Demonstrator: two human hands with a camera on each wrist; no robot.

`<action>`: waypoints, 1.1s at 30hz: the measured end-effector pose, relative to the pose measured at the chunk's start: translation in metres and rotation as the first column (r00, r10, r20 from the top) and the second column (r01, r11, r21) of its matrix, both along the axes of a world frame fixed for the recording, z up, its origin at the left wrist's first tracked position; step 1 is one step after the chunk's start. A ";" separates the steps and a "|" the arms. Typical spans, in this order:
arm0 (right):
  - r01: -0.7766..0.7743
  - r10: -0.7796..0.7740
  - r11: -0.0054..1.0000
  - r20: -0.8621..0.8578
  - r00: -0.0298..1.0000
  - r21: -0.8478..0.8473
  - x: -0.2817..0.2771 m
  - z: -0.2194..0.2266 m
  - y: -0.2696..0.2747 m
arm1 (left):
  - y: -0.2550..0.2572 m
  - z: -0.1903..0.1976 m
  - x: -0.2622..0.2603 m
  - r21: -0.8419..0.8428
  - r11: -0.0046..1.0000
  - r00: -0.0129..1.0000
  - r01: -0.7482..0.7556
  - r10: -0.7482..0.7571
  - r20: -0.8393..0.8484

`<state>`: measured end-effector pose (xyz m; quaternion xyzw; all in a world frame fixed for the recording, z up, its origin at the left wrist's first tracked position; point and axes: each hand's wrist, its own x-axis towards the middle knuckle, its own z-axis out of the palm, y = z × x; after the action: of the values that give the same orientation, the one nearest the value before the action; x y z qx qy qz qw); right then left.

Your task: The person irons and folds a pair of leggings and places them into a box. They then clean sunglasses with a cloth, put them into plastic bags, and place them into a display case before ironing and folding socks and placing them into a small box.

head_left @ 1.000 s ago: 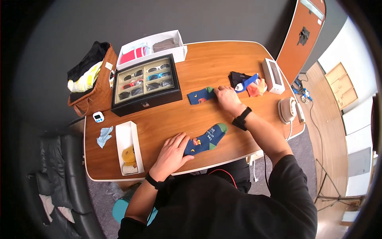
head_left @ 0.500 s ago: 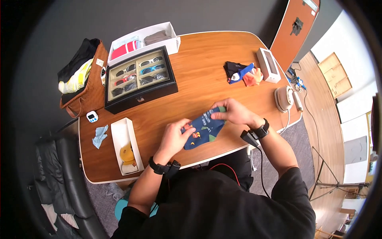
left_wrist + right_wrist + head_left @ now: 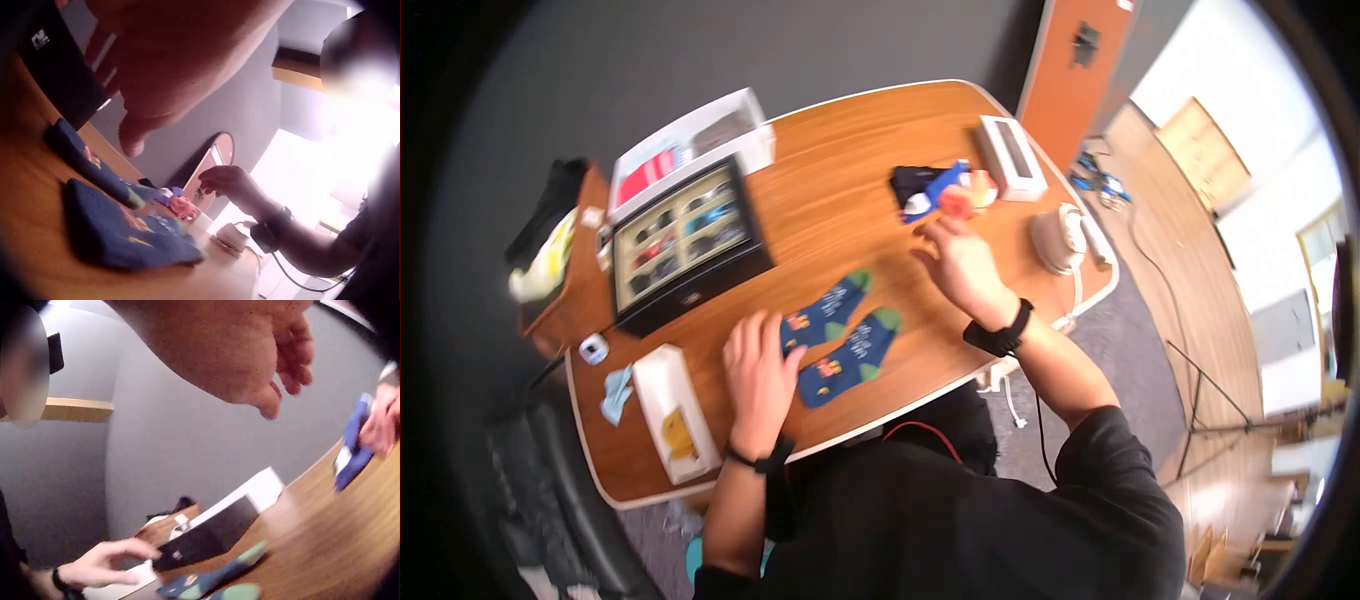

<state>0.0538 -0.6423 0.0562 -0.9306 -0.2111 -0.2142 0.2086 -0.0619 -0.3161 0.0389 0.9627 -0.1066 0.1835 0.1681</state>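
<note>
Two navy socks with green heels and toes lie side by side on the table: the upper sock point(image 3: 828, 308) and the lower sock point(image 3: 847, 362). My left hand point(image 3: 760, 375), fingers extended, is at their left end; whether it touches them I cannot tell. My right hand point(image 3: 965, 268) is to the right of the socks, fingers loosely bent and holding nothing, just below a pile of small fabric pieces, black, blue and coral point(image 3: 968, 195). In the right wrist view the blue piece point(image 3: 355, 447) lies beyond my right hand point(image 3: 250, 362).
A black glasses case point(image 3: 690, 243) stands at the left, with a white box of folded cloth point(image 3: 750, 140) behind it. A long white box point(image 3: 668, 405) holds a yellow item. At the right are a windowed white box point(image 3: 1012, 160) and a beige iron point(image 3: 1057, 240).
The two socks, held in both hands half a second ago, now lie on the table. My right hand has let go and moved up and right towards the fabric pile. The head view has shifted.
</note>
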 end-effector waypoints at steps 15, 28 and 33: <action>0.458 -0.246 0.877 -0.682 0.689 0.146 -0.045 0.116 -0.167 | 0.024 -0.033 -0.074 -0.096 0.874 0.836 0.476 -0.484 -0.257; -0.152 0.345 0.937 -0.759 0.551 0.316 -0.144 0.078 0.087 | 0.024 -0.057 -0.091 -0.178 0.888 0.892 0.423 -0.443 -0.088; -0.205 0.338 0.941 -0.712 0.615 0.270 -0.142 0.059 0.110 | 0.024 -0.054 -0.090 -0.139 0.898 0.901 0.417 -0.428 -0.063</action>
<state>-0.0886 -0.5322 0.1157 -0.8722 -0.2270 0.2059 0.3813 -0.1520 -0.2917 -0.0155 0.9117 -0.2939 0.1044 0.2674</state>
